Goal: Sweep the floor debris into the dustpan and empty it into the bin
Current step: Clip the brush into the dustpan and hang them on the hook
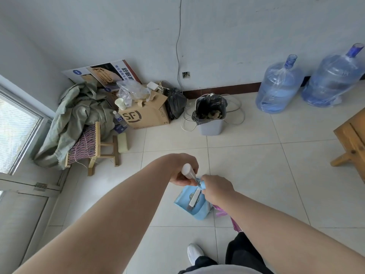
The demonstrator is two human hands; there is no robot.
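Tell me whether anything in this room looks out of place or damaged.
Yes. The woven stool lies tipped on its side against the green sacks. White cable sprawls in loose loops on the floor behind and beside the bin. The wall socket seems to lack a cover.

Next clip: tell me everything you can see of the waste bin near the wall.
The bin is a small grey-blue tub, plastic by its look. It stands upright and lidless on the tiled floor near the wall. A black liner bag folds over its rim, with brownish rubbish inside. White cable loops lie around it.
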